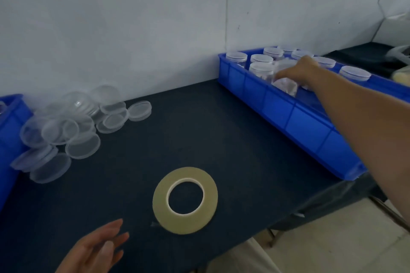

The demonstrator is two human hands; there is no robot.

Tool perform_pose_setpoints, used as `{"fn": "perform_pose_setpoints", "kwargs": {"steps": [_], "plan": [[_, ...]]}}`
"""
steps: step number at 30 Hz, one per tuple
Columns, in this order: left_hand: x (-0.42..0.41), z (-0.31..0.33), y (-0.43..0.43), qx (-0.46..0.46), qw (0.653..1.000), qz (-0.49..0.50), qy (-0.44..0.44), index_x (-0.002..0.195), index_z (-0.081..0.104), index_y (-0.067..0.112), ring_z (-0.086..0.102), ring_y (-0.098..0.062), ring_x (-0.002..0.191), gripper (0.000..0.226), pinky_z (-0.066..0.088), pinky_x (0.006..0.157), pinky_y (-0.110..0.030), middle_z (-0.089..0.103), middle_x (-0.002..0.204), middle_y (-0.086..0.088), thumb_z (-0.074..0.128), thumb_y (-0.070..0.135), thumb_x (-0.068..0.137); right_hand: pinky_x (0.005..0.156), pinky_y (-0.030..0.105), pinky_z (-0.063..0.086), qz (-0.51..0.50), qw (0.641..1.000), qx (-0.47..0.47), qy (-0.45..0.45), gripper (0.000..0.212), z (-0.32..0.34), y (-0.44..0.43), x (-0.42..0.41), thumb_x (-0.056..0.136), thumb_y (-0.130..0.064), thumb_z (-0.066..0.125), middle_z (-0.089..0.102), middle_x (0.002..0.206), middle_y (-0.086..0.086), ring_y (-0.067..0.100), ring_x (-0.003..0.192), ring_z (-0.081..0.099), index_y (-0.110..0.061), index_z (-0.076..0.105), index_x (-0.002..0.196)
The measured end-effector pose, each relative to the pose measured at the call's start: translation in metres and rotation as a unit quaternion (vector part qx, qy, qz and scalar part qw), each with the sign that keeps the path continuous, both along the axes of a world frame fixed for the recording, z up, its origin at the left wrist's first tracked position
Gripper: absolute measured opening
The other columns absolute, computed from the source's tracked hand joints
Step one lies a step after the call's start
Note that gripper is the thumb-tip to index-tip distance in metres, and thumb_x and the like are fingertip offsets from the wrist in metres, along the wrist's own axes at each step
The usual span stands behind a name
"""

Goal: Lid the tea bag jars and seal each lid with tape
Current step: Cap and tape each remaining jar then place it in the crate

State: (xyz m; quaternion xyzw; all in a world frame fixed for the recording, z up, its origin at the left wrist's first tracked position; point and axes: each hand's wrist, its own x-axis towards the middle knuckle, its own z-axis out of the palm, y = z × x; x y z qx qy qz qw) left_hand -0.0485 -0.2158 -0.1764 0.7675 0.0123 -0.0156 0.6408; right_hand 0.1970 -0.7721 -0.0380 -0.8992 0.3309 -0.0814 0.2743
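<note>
your right hand is in the blue bin far right, fingers curled on a blurry jar. left hand is open and empty, just left of the tape roll, so it's the closer one to the lids piled far left.

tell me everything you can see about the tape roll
The tape roll is a wide, flat ring of pale yellowish tape on a white core, its centre open. It lies flat on the dark table, near the front edge. Nothing touches it; the open left hand is close by, nearer and to its left.
</note>
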Motion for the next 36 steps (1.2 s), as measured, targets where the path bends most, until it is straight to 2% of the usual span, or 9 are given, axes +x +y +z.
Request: {"fn": "perform_pose_setpoints", "kwargs": {"steps": [2, 4, 6, 8, 12, 14, 25, 31, 36], "plan": [[0.004, -0.013, -0.001, -0.023, 0.999, 0.021, -0.008, 0.096, 0.062, -0.013, 0.080, -0.017, 0.085, 0.029, 0.064, 0.069, -0.025, 0.078, 0.107, -0.010, 0.039, -0.030, 0.092, 0.072, 0.037, 0.052, 0.010, 0.997, 0.070, -0.008, 0.097, -0.016, 0.000, 0.004, 0.065, -0.065, 0.094, 0.055, 0.139, 0.014, 0.031, 0.107, 0.059, -0.016, 0.055, 0.139], [0.006, -0.019, -0.003, -0.031, 0.999, 0.023, 0.002, 0.095, 0.062, -0.013, 0.080, -0.016, 0.084, 0.028, 0.064, 0.067, -0.025, 0.079, 0.104, -0.009, 0.039, -0.030, 0.092, 0.077, 0.039, 0.057, 0.040, 0.995, 0.091, 0.016, 0.121, -0.024, 0.003, 0.007, 0.073, -0.077, 0.081, 0.029, 0.169, 0.009, 0.036, 0.131, 0.053, -0.032, 0.021, 0.168], [0.008, -0.021, -0.005, -0.038, 0.999, 0.019, 0.000, 0.094, 0.061, -0.013, 0.080, -0.014, 0.082, 0.029, 0.063, 0.067, -0.024, 0.081, 0.101, -0.001, 0.038, -0.031, 0.092, 0.088, 0.043, 0.061, 0.064, 0.992, 0.100, 0.042, 0.121, -0.024, 0.006, 0.009, 0.077, -0.087, 0.068, 0.009, 0.177, 0.001, 0.038, 0.131, 0.053, -0.045, 0.001, 0.168], [0.009, -0.023, -0.005, -0.043, 0.999, 0.026, 0.000, 0.093, 0.060, -0.012, 0.080, -0.014, 0.081, 0.030, 0.063, 0.066, -0.024, 0.081, 0.099, 0.004, 0.037, -0.031, 0.092, 0.079, 0.036, 0.059, 0.072, 0.982, 0.166, 0.044, 0.107, -0.019, 0.010, 0.012, 0.085, -0.081, 0.066, 0.029, 0.170, 0.007, 0.031, 0.110, 0.061, -0.042, 0.011, 0.168], [0.014, -0.027, 0.000, -0.079, 0.995, 0.039, 0.043, 0.083, 0.060, -0.013, 0.080, -0.019, 0.078, 0.037, 0.063, 0.060, -0.028, 0.082, 0.093, 0.003, 0.031, -0.034, 0.092, 0.103, 0.038, 0.054, 0.064, 0.959, 0.276, 0.013, 0.101, -0.017, 0.012, 0.022, 0.092, -0.054, 0.078, 0.037, 0.166, 0.002, 0.026, 0.135, 0.056, -0.029, 0.018, 0.169], [0.014, -0.025, -0.004, -0.081, 0.995, 0.040, 0.036, 0.087, 0.060, -0.012, 0.079, -0.017, 0.075, 0.038, 0.063, 0.059, -0.026, 0.081, 0.089, 0.004, 0.030, -0.035, 0.091, 0.085, 0.033, 0.057, 0.041, 0.961, 0.275, -0.013, 0.111, -0.017, 0.017, 0.028, 0.087, -0.051, 0.084, 0.040, 0.163, 0.001, 0.023, 0.132, 0.056, -0.025, 0.015, 0.170], [0.008, -0.020, -0.011, -0.061, 0.997, 0.052, 0.022, 0.083, 0.065, -0.016, 0.079, -0.023, 0.080, 0.029, 0.062, 0.065, -0.024, 0.077, 0.103, -0.015, 0.043, -0.035, 0.088, 0.068, 0.034, 0.051, -0.027, 0.975, 0.218, -0.045, 0.111, -0.029, 0.011, 0.049, 0.083, -0.086, 0.062, 0.053, 0.151, 0.007, 0.021, 0.093, 0.062, -0.024, 0.024, 0.167], [0.003, -0.004, -0.012, -0.054, 0.997, 0.053, -0.006, 0.091, 0.070, -0.010, 0.079, -0.020, 0.090, 0.026, 0.063, 0.074, -0.023, 0.080, 0.108, -0.011, 0.049, -0.025, 0.092, 0.079, 0.042, 0.063, -0.028, 0.979, 0.173, -0.108, 0.079, 0.010, 0.023, 0.026, 0.097, -0.073, 0.051, 0.066, 0.098, 0.012, 0.026, 0.078, 0.064, -0.008, 0.053, 0.142], [-0.012, 0.023, -0.022, -0.030, 0.998, 0.039, -0.043, 0.098, 0.082, 0.016, 0.078, -0.014, 0.103, 0.021, 0.062, 0.086, -0.028, 0.080, 0.115, 0.001, 0.064, 0.020, 0.088, 0.062, 0.032, 0.048, 0.113, 0.933, 0.193, -0.283, 0.030, 0.043, 0.123, -0.037, 0.099, -0.030, 0.038, 0.064, 0.072, 0.005, 0.019, 0.061, 0.057, -0.016, 0.057, 0.081]]}}
